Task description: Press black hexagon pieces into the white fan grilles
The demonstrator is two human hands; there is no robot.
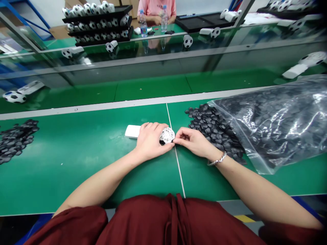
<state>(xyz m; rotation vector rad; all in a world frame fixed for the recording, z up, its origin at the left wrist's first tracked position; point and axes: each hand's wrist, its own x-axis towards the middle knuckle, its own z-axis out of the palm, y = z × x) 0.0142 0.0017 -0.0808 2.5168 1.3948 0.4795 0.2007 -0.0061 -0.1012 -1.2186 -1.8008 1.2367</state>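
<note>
A white soccer-ball device with a flat white handle (133,131) lies on the green table in front of me. Its round head (167,135) is a white lattice with a black patch at the lower left. My left hand (151,140) is wrapped over the neck of the device, with the thumb along the near side of the ball. At the ball's right edge, my right hand (190,140) pinches a small black piece (173,140), mostly hidden by the fingertips. Just beyond that hand spreads a pile of black pieces (212,126).
A clear plastic bag (283,115) full of black pieces lies at the right. Another black pile (16,139) is at far left. Beyond the table edge, a green conveyor belt (153,85) runs across. Finished ball devices stand on racks (99,29) near a person in pink (157,10).
</note>
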